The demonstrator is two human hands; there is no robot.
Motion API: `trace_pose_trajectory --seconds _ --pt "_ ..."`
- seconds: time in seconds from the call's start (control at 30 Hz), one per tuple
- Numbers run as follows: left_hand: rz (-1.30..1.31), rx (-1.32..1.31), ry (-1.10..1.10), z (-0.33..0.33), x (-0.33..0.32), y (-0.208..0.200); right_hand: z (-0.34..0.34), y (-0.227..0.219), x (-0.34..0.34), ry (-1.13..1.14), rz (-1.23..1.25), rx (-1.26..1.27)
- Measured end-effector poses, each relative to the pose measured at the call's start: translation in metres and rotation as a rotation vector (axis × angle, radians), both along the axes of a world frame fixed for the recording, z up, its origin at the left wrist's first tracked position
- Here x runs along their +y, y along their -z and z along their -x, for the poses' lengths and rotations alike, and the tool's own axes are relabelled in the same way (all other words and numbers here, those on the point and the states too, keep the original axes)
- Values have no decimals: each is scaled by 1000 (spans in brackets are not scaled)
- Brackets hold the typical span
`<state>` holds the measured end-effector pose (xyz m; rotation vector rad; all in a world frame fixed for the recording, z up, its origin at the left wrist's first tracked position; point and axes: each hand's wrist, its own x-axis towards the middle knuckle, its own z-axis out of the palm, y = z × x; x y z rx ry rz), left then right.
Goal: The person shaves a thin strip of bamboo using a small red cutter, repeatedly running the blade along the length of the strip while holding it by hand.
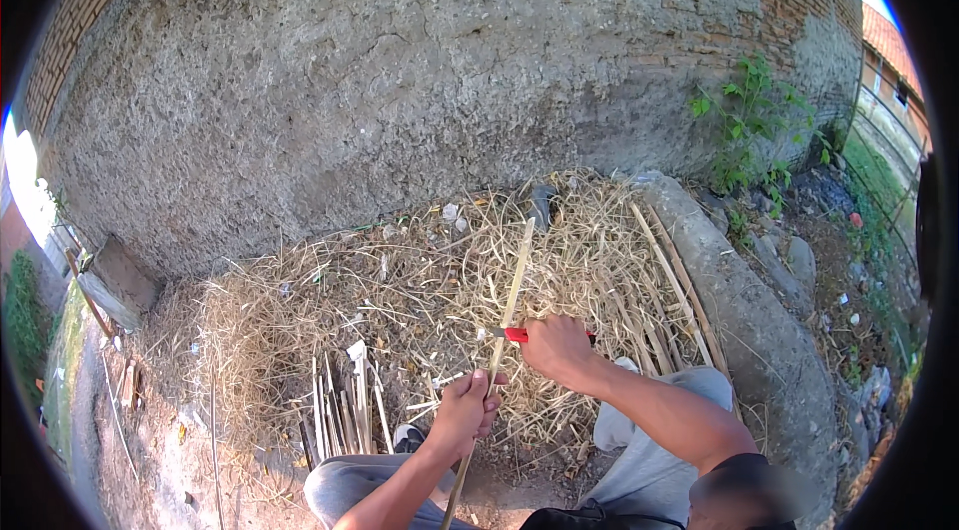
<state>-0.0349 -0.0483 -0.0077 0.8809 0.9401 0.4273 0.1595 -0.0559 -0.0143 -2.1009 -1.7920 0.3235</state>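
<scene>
1. While my left hand is closed around a long, pale strip, my right hand is wrapped around a red knife. The hands are apart, the right one a little higher.
2. The strip slants up from between my legs and over a heap of straw-like shavings, its far end free. Gripping it partway along probably steadies the stretch where the knife is.
3. The knife lies crosswise, its tip pointing left and appearing to meet the strip, though the exact contact is too small to tell. A full fist likely gives firm control.
4. My knees, in grey trousers, are spread, which seems to leave room for the strip's lower end between them.
5. Near my left knee, a bunch of sticks lies side by side; longer slats lie on the heap's right, beside a stone ledge. Both groups look handy, yet out of the knife's way.
6. Beyond the heap rises a rough wall.
</scene>
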Motion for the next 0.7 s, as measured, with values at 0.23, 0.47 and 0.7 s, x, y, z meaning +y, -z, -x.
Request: trace_pose_trajectory --seconds 0.23,0.47,0.7 --pt "69 -55 -27 2 1 -1 9 -4 -8 -45 -9 -56" --pt "156 -73 57 6 -13 -7 -23 9 18 74 -109 -219" --pt "131 9 125 13 -9 1 -84 18 47 344 -145 -323"
